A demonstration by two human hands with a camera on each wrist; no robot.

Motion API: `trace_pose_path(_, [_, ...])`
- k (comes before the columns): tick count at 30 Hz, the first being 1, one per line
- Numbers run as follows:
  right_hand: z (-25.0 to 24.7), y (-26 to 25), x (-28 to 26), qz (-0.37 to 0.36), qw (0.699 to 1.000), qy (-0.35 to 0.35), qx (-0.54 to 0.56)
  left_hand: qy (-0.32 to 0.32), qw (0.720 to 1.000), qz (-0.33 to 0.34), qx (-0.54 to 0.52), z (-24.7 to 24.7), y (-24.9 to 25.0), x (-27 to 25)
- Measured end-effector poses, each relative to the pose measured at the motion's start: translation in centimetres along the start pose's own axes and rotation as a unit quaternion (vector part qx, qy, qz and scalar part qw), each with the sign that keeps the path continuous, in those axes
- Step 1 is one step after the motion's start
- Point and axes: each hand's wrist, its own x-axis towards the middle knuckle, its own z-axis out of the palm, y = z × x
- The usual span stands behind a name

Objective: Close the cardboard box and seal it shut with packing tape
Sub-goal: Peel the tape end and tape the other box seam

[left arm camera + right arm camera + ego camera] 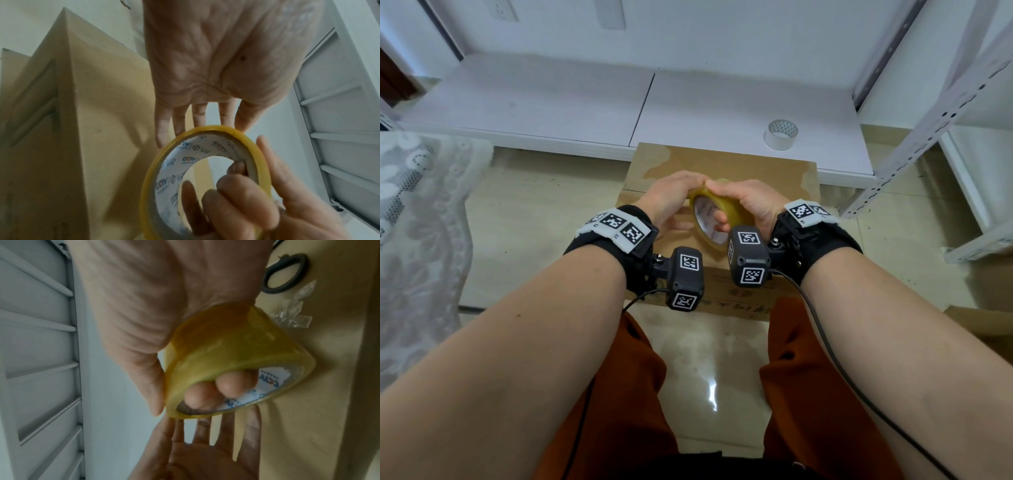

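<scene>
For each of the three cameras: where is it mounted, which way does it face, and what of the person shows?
Head: worn on the head, looking down at the cardboard box; both forearms, left hand, right hand.
Left wrist: looks along the left palm at the yellow tape roll; right hand's fingers through its core.
Right wrist: looks along the right hand gripping the roll; scissors beyond.
All three views share the roll.
</scene>
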Motion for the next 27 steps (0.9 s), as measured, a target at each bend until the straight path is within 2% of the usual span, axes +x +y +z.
trace_pose_path(4, [-0.4,0.3,0.5,0.021,0.992,0.026,-0.121,-0.064,0.997,-0.021,0.034,0.0,-0.1,-0.5])
trace_pose_path(6, [-0.5,0.3,0.5,0.034,0.989,0.021,-0.140,-0.101,0.993,-0.030,0.058,0.0,-0.1,-0.9])
trace_pose_path(11, [-0.5,0.0,0.3,0.003,0.967,0.050,-0.248,-0.165,0.983,-0.008,0.075,-0.7,0.0,-0.9])
trace_pose_path(15, [-0.3,-0.2,0.1,-0.038,0.956,0.068,-0.283,-0.178,0.976,0.031,0.124,-0.4,0.1,-1.0])
trace_pose_path(18, [-0.2,-0.2,0.1,-0.059,0.958,0.092,-0.266,-0.216,0.968,0.023,0.129,-0.3,0.3,-1.3])
trace_pose_path(20, [-0.2,-0.3,0.3,-0.089,0.961,0.125,-0.232,-0.197,0.975,0.021,0.098,-0.4,0.3,-1.2])
trace_pose_path(24, [-1.4,-0.5,0.9,-0.111,0.945,0.250,-0.180,-0.113,0.993,0.041,-0.018,-1.1,0.0,-0.6])
trace_pose_path(25, [-1.7,-0.6,0.8,-0.095,0.946,0.257,-0.172,-0.110,0.992,0.044,-0.046,-1.3,0.0,-0.5])
trace_pose_path(27, [-1.8,-0.6,0.5,-0.033,0.967,0.212,-0.135,-0.112,0.990,0.040,-0.077,-1.4,0.0,-0.2])
